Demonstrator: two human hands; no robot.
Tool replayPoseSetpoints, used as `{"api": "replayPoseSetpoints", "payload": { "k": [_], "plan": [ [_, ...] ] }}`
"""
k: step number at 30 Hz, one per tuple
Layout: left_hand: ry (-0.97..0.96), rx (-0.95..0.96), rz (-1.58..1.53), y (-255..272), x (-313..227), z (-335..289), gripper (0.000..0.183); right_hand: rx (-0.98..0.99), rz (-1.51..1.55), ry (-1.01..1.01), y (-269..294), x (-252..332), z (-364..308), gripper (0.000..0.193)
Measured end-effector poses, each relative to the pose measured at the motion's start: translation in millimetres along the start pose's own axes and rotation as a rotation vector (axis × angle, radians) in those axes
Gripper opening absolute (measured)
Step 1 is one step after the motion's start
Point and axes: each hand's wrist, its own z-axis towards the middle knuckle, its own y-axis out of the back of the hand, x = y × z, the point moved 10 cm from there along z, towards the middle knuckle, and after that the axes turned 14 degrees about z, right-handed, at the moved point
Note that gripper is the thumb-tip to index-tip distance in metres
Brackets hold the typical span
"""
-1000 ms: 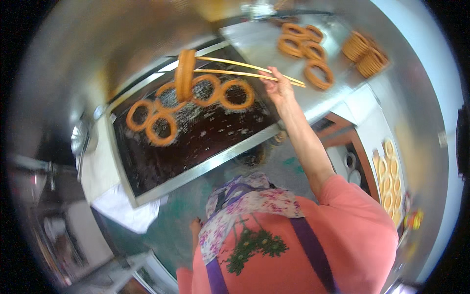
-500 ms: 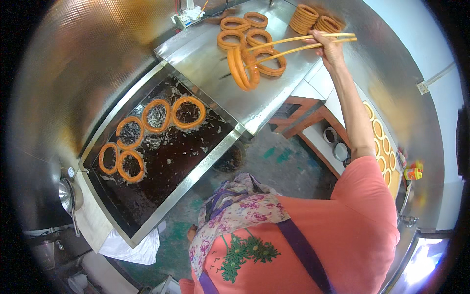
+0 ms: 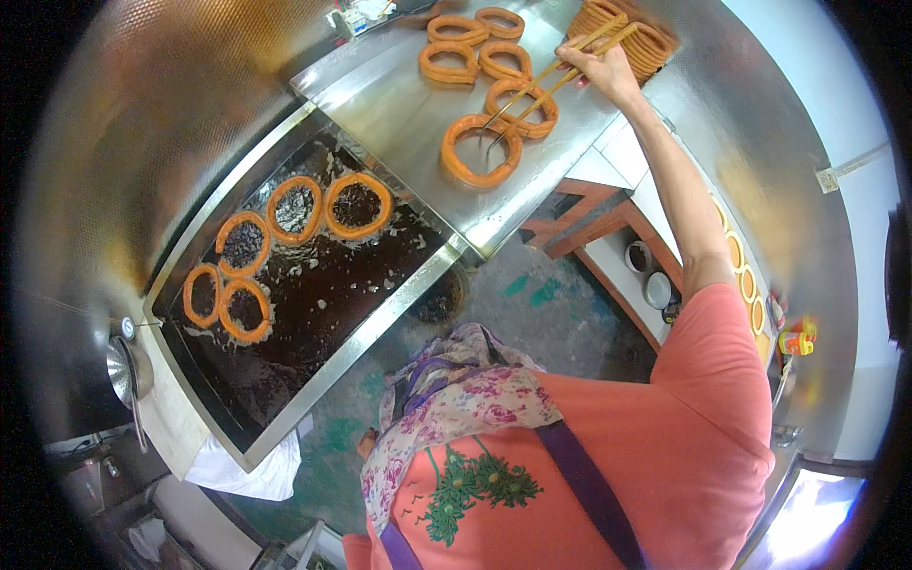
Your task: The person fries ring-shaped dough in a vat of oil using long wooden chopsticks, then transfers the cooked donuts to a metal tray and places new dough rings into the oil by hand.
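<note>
My right hand (image 3: 602, 72) is closed around a pair of long wooden chopsticks (image 3: 546, 98), stretched over a metal tray. The chopstick tips reach down inside a golden-brown fried dough ring (image 3: 480, 180), which lies flat on the tray at its near side. Touching it on the far side is another fried dough ring (image 3: 547, 125), with several more behind. Only a bit of my left hand (image 3: 368, 443) shows, low beside the floral apron and away from the food; its fingers are mostly hidden.
Left of the tray, several dough rings float in a fryer of dark oil (image 3: 323, 323) with a metal rim (image 3: 366, 351). Stacked fried rings (image 3: 651, 52) stand at the far right. Pale rings (image 3: 748, 282) lie on a right-hand board. A strainer (image 3: 122, 369) hangs at left.
The tilted dough ring held by the chopsticks now lies flat on the tray. My right hand has shifted left, and the chopsticks are steeper, their tips inside the ring.
</note>
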Motion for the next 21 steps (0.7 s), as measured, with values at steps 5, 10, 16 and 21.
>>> {"api": "replayPoseSetpoints", "payload": {
  "k": [5,10,16,21],
  "plan": [
    [0.028,-0.001,-0.067,-0.8,2.2,-9.2,0.034,0.024,0.02,0.008,-0.6,3.7,10.1,0.027],
    [0.084,-0.005,-0.203,-6.5,12.8,-22.3,0.035,0.073,-0.075,0.108,-29.2,12.3,20.6,0.03],
    [0.279,0.012,-0.641,-1.3,-6.6,-52.1,0.036,-0.019,-0.233,-0.032,1.6,-8.7,17.3,0.028],
    [0.217,-0.068,-0.584,10.5,-32.0,-72.2,0.036,-0.063,-0.262,-0.034,25.8,-41.3,35.4,0.028]
  ]
}}
